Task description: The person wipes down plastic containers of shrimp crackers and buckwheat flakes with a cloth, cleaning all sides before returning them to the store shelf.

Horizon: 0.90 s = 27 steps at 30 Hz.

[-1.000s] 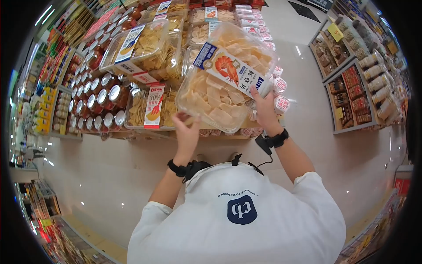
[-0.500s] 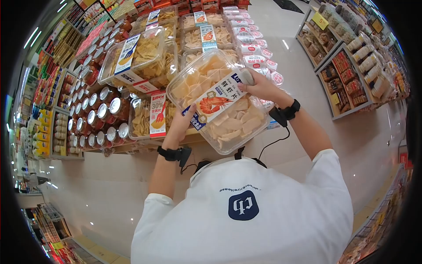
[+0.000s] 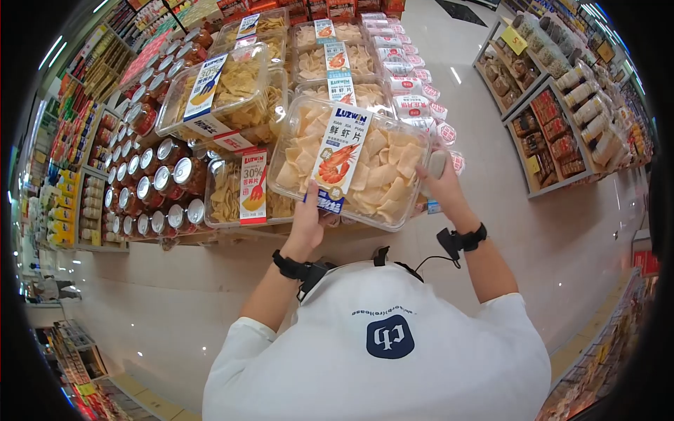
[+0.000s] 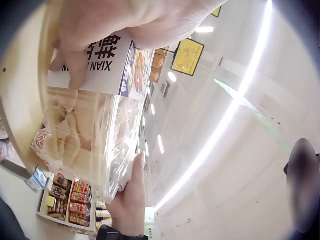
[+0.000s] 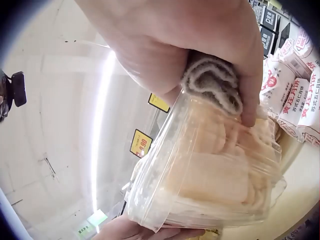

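Observation:
Both hands grip a clear plastic box of pale chips (image 3: 390,158), held tilted over the display's front edge. My left hand (image 3: 306,223) holds its near-left side, thumb on the shrimp label (image 3: 340,149); in the left wrist view the left fingers (image 4: 75,65) lie across the label on the underside. My right hand (image 3: 444,184) grips the box's right end. A rolled grey cloth (image 5: 212,82) is tucked between the right palm and the box, seen in the right wrist view.
Boxes of yellow chips (image 3: 228,91) are stacked to the left, with lidded jars (image 3: 168,175) beyond them. More pale chip boxes (image 3: 335,62) lie behind. White-wrapped rolls (image 3: 411,85) line the display's right side. Across the aisle stands a shelf unit (image 3: 547,133).
The box has turned so its label runs nearly upright and its long side lies across. The right hand has moved down to its right end; the left hand has shifted slightly right and down.

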Tool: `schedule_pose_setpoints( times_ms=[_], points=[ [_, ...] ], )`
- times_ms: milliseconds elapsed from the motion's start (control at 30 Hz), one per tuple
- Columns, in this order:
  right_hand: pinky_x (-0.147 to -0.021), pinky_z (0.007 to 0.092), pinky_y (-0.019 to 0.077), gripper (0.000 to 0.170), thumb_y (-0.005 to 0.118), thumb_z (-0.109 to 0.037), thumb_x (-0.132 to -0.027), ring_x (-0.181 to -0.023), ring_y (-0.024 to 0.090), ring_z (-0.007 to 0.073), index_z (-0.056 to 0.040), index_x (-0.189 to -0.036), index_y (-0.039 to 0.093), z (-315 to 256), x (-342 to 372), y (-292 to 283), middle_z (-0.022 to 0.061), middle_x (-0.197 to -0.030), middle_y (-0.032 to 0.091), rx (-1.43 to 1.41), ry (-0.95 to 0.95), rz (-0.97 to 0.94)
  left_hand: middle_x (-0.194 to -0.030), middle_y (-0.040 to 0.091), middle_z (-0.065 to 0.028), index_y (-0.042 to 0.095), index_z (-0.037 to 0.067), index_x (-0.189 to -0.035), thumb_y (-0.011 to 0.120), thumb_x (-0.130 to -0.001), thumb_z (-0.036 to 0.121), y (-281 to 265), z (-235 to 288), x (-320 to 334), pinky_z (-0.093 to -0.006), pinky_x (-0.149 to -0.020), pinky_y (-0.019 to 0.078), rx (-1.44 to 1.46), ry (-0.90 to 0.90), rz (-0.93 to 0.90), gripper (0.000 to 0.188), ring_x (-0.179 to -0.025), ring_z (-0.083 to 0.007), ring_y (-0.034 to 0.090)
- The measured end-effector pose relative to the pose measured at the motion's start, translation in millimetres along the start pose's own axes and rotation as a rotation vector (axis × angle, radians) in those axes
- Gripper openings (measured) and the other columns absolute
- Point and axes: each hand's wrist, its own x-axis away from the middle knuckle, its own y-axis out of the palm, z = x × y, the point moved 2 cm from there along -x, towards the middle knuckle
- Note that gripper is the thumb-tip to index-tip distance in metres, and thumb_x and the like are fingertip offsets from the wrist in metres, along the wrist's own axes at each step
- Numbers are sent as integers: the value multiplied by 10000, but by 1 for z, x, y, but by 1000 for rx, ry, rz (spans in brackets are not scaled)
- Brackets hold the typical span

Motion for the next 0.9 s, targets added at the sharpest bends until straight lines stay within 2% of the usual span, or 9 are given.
schedule_pose_setpoints(
  times_ms=[67,133,233,367,500,600,800,867,900],
  points=[
    [-963,364,498,777,790,-407,-862,-1130,597,210,-40,-1424,399,-4,14,13,128,-1240,608,96,33,69,-1118,698,-53,562,94,-1323,486,-1050,491,4,-13,-1,-358,-796,624,-17,-82,-58,488,-960,-158,703],
    [-973,366,489,726,788,-369,-862,-1135,593,216,-27,-1396,434,4,14,18,138,-1253,605,-72,-39,86,-1125,690,-67,552,81,-1330,477,-1057,477,12,-19,3,-365,-808,624,8,-75,-47,487,-983,-166,695],
    [-968,365,488,664,781,-314,-865,-1111,600,210,-23,-1376,473,41,2,11,129,-1229,613,24,-22,97,-1135,680,-46,570,86,-1308,502,-1046,495,9,-29,13,-351,-855,590,9,-152,-144,490,-1005,-150,670],
    [-964,363,489,614,763,-272,-877,-1114,605,209,-26,-1374,499,55,-7,9,125,-1219,626,-44,54,22,-1203,668,-39,553,98,-1332,495,-1038,535,-5,-51,14,-382,-985,525,-92,-241,-177,530,-1076,-174,648],
    [-971,359,485,595,731,-233,-903,-1132,608,217,-29,-1405,485,64,-19,15,134,-1239,635,-14,118,-89,-1238,655,-48,562,95,-1336,481,-1038,547,-14,-67,16,-397,-1007,508,-80,-293,-167,547,-1100,-207,643],
    [-979,361,482,598,723,-220,-910,-1153,608,233,-19,-1416,476,76,-32,23,152,-1266,631,12,100,-129,-1268,639,-74,556,74,-1353,471,-1036,562,-21,-73,17,-388,-975,526,-63,-320,-167,588,-1111,-233,643],
    [-986,370,479,611,718,-214,-914,-1164,615,270,-17,-1434,465,121,-61,33,189,-1268,634,53,98,-128,-1172,675,-150,564,-7,-1314,487,-1039,526,-52,-66,19,-345,-791,587,-447,-390,-116,605,-903,-226,705],
    [-985,370,480,610,716,-214,-915,-1157,620,278,-23,-1437,465,119,-61,36,195,-1259,637,75,107,-121,-1121,696,-150,601,-12,-1250,560,-1027,446,-68,-49,23,-335,-684,578,-727,-236,-125,511,-761,-190,697],
    [-976,371,486,599,714,-212,-916,-1142,628,284,-42,-1437,472,108,-58,36,195,-1246,645,126,83,-94,-1158,671,-151,632,13,-1183,681,-962,348,-61,-24,37,-344,-722,551,-803,-144,7,404,-872,-192,680]
  ],
)
